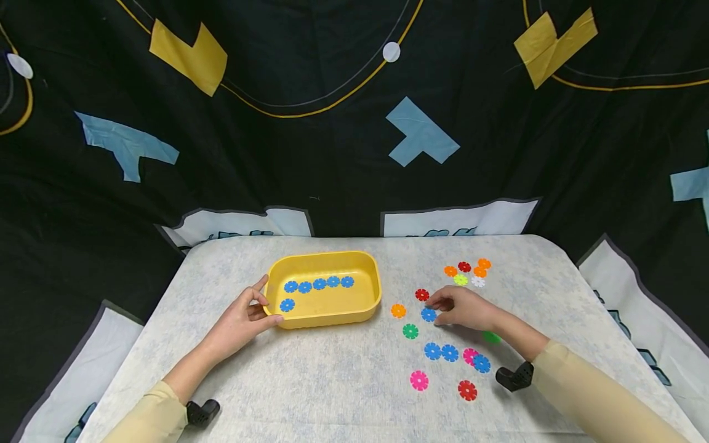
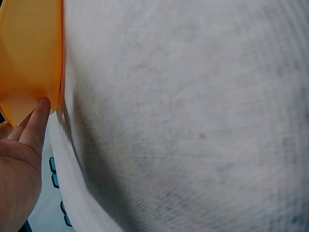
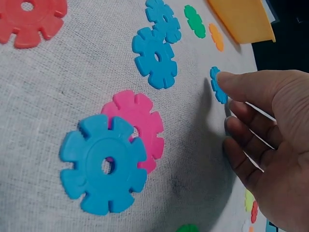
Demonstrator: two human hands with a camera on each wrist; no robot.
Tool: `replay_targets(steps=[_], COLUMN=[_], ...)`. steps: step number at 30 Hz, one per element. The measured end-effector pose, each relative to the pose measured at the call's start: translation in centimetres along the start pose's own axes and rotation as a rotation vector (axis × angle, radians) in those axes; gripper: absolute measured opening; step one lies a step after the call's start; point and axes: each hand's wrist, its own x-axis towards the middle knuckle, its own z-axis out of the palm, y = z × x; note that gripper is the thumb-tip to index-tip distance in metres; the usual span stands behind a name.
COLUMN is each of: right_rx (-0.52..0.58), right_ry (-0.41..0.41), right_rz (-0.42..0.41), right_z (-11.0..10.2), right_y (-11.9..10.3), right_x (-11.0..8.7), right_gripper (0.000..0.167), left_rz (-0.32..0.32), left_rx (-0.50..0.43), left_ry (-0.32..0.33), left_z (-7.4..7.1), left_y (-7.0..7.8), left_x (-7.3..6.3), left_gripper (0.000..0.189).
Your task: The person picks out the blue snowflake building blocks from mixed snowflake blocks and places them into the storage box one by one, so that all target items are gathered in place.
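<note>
My left hand (image 1: 242, 322) holds a corner of the yellow plastic basket (image 1: 332, 320), thumb on the front and fingers along the left side. In the left wrist view, its fingertips touch the basket's outer wall (image 2: 34, 53). Inside, several blue snowflake discs lie flat, most of them in a row. On the table to the right, my right hand (image 1: 465, 309) has its thumb and fingers at the edges of a blue snowflake disc (image 1: 428, 314). The right wrist view shows the thumb against that disc (image 3: 218, 86); the far edge is partly hidden.
Loose discs surround the right hand: a blue pair (image 1: 440, 352), a blue one overlapping a pink one (image 1: 470, 356), a green one (image 1: 410, 331), an orange one (image 1: 398, 311) and red ones (image 1: 468, 390). A mixed cluster (image 1: 464, 267) lies farther back. A dark curtain hangs behind the table.
</note>
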Motion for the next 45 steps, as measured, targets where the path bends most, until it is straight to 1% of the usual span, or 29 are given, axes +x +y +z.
replay_targets(steps=[3,5,6,10,12,13,18,26,36,45], right_rx=[-0.003,-0.01,-0.01,-0.012,-0.006,-0.004,0.01,0.042,0.047,0.03], right_ry=[-0.007,-0.012,-0.016,-0.033,-0.042,-0.047,-0.064,-0.079,-0.098,-0.101], right_rz=[0.001,0.002,0.002,0.0,0.004,0.008,0.001,-0.017,-0.03,-0.043], right_z=[0.1,0.2,0.2,0.2,0.2,0.2,0.1,0.0,-0.1,-0.2], right_y=[0.0,0.0,0.0,0.2,0.3,0.4,0.4,0.3,0.7,0.9], right_x=[0.2,0.4,0.5,0.7,0.8,0.8,0.9,0.9,1.3,1.4], right_gripper=[0.032,0.033,0.033,0.034,0.034,0.034,0.034,0.034,0.033,0.03], left_rz=[0.01,0.009,0.011,0.006,0.011,0.009,-0.007,-0.006,-0.004,-0.002], left_rx=[-0.007,-0.015,-0.019,-0.022,-0.021,-0.018,-0.012,-0.023,-0.027,-0.028], left_ry=[-0.002,-0.004,-0.005,-0.007,-0.009,-0.009,-0.006,-0.009,-0.01,-0.009], left_z=[0.1,0.2,0.2,0.3,0.2,0.2,0.2,0.1,0.0,0.1], left_y=[0.0,0.7,0.7,0.7,-0.1,-0.1,-0.1,-0.1,0.0,0.2], left_x=[0.0,-0.2,-0.2,-0.2,0.0,0.1,0.1,0.1,0.1,0.1], left_gripper=[0.053,0.05,0.049,0.049,0.052,0.053,0.055,0.056,0.054,0.052])
